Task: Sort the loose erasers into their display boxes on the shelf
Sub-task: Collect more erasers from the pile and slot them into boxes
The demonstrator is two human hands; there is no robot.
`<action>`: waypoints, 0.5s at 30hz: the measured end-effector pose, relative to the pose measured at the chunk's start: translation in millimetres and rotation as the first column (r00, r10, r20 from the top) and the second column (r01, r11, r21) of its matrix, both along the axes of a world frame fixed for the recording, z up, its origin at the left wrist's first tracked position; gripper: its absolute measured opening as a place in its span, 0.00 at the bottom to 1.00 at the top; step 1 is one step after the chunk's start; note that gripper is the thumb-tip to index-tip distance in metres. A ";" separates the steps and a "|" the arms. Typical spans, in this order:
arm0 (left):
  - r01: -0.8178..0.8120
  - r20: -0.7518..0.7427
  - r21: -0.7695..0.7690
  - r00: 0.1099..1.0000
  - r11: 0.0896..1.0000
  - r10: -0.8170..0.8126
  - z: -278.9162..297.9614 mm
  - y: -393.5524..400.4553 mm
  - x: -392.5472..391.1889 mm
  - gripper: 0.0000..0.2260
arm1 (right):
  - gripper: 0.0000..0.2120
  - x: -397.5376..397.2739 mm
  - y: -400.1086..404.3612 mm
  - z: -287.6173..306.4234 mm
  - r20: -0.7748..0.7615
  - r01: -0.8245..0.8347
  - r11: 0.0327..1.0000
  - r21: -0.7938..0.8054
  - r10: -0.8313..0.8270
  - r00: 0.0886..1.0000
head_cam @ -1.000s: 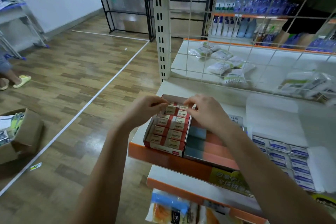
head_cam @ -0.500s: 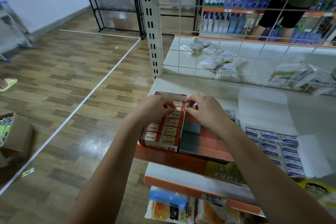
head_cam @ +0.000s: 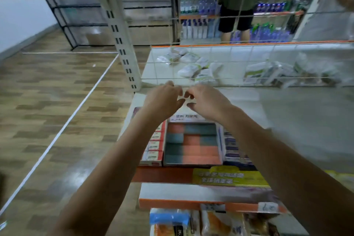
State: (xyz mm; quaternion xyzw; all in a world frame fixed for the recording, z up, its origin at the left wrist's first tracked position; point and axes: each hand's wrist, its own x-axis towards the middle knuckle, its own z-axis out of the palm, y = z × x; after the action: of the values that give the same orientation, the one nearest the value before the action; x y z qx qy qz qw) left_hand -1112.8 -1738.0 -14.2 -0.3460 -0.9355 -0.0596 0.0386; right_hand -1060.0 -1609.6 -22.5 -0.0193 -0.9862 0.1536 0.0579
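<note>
From my remote feed: left hand (head_cam: pixel 162 101) and right hand (head_cam: pixel 206 101) meet above shelf (head_cam: pixel 287 113), fingers curled; contents I cannot tell (blur). Erasers fill red display box (head_cam: pixel 154 147) and orange-teal display box (head_cam: pixel 191 144) below wrists.

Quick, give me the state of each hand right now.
Left hand: fingers curled, whether it holds anything cannot be told.
Right hand: fingers curled, whether it holds anything cannot be told.
</note>
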 end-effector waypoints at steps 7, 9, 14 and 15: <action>0.235 -0.125 -0.207 0.956 0.950 -0.264 14.0 130.9 29.0 0.20 | 0.19 69.5 113.8 12.5 0.034 0.267 0.962 0.063 -0.270 0.962; 0.315 -0.110 -0.228 0.932 0.921 -0.346 17.2 173.2 54.2 0.20 | 0.20 100.1 148.6 10.4 0.025 0.343 0.938 0.050 -0.344 0.938; 0.497 0.003 -0.171 0.863 0.851 -0.504 17.4 269.9 122.0 0.21 | 0.21 175.9 234.2 1.1 0.080 0.522 0.851 0.056 -0.525 0.847; 0.528 0.042 -0.150 0.848 0.836 -0.529 16.9 289.7 137.4 0.21 | 0.21 192.8 253.3 -0.9 0.086 0.552 0.831 0.067 -0.556 0.827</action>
State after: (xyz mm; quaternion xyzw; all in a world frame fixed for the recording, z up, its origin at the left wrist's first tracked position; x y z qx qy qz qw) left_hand -975.5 -1448.3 2.7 -0.5926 -0.8055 0.0054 -0.0060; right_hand -867.2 -1356.3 -23.5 -0.3109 -0.9428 0.1097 0.0500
